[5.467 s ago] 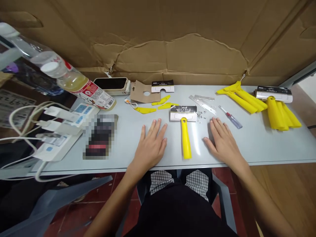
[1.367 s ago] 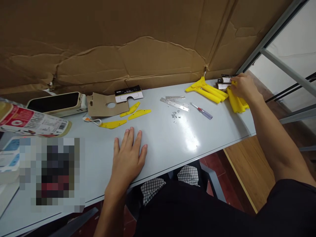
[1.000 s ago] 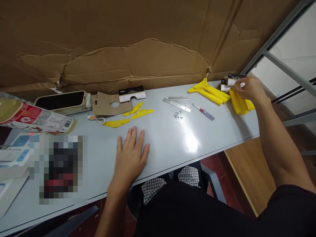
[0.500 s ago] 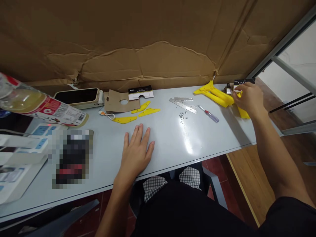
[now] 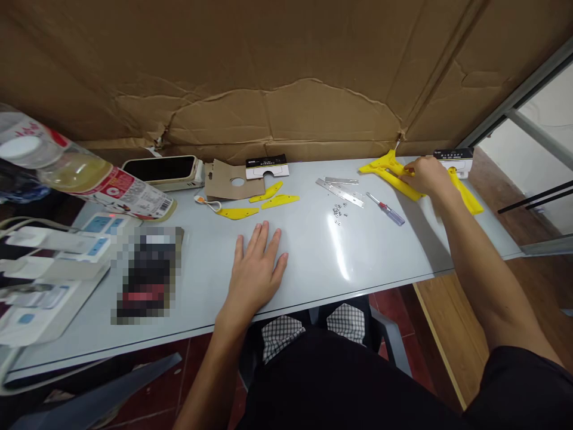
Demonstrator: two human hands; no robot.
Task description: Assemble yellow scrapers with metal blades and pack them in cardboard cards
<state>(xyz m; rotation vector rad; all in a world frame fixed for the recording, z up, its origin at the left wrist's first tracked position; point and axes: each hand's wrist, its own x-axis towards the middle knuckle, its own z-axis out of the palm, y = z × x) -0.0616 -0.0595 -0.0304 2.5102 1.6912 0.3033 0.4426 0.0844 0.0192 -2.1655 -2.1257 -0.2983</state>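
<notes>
My left hand [image 5: 256,272] lies flat on the white table [image 5: 308,257], fingers spread, holding nothing. At the right rear, my right hand [image 5: 427,176] is at the yellow handle pieces [image 5: 385,167], its fingers bent down over them. What its fingertips hold, if anything, is hidden. Another yellow piece [image 5: 468,194] lies right of that hand, by a black-and-white card [image 5: 456,160]. Flat yellow pieces [image 5: 280,201] rest beyond my left hand. Metal strips [image 5: 342,192], small screws [image 5: 338,211] and a screwdriver [image 5: 387,210] lie mid-table.
At the left are a tilted drink bottle [image 5: 120,188], a phone [image 5: 161,170], a power strip [image 5: 89,245] and a blurred dark item [image 5: 147,275]. Brown card [image 5: 233,182] and another black-and-white card [image 5: 268,166] lie at the back, before a cardboard wall [image 5: 286,60].
My right hand has moved left, away from the card at the right rear, to the yellow handle pieces. The view has shifted slightly; my left hand stays flat on the table.
</notes>
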